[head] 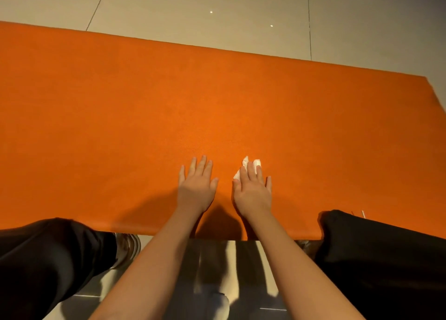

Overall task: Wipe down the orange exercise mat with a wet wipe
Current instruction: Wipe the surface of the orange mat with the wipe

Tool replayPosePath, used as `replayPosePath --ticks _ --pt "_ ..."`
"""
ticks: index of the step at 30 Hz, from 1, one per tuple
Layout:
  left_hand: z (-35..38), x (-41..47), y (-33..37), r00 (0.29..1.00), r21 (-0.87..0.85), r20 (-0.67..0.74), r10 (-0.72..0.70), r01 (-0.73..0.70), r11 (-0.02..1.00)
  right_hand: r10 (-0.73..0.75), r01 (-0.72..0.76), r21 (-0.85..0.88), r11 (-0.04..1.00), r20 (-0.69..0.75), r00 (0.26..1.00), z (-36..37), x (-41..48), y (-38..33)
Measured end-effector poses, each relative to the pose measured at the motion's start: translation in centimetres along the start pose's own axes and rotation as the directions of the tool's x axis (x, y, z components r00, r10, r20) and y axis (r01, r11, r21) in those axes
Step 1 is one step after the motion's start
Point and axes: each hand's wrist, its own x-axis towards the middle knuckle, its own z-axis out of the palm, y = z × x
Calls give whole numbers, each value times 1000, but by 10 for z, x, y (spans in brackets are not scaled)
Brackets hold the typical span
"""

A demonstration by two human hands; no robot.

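Two hands flat | left hand, fingers spread, on orange exercise mat laid on floor | right hand, fingers straight, pressing wet wipe | risk: bunched wipe could slip free, skipping patches.

An orange mat lies flat across a pale tiled floor. The left hand rests palm down on the mat near its front edge, fingers straight and slightly spread. Just beside it, the right hand presses a white wipe flat against the mat, the wipe showing past the fingertips. Dark trouser legs frame both forearms, and a shoe sits by the left knee.
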Motion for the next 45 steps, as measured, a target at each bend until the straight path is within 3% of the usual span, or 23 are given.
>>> replayPosePath --ticks 4,9,13,15,19,26,30,36,41,43,45 --pt "1 -1 -1 1000 -10 10 -3 3 1000 -85 85 -39 996 -8 996 4 -14 4" --pt "0 -2 -2 1000 -15 19 19 -18 1000 97 -100 -32 995 -80 992 9 -29 7" --pt "2 -2 -1 1000 4 21 16 -16 1000 -18 19 -13 1000 27 999 17 -55 1" --pt "0 -1 0 1000 3 19 18 -18 1000 -33 34 -37 999 3 999 13 -54 9" --pt "-3 -1 2 999 -4 37 25 -25 1000 99 -99 -20 995 -23 995 11 -53 25" --pt "6 -6 2 1000 27 13 4 -5 1000 -54 53 25 998 39 998 20 -71 26" --pt "5 -8 0 1000 5 20 12 -12 1000 80 -80 2 997 -38 996 20 -70 35" --pt "6 -15 3 1000 33 14 -5 5 999 -156 154 70 986 17 988 34 -83 13" --pt "4 -20 6 999 29 39 -17 16 999 89 -89 1 996 -63 994 25 -81 46" --pt "4 -23 8 998 39 53 -31 29 999 93 -89 60 994 -73 993 26 -86 40" --pt "5 -28 12 996 63 70 -47 42 997 2 2 122 993 -37 999 30 -91 26"
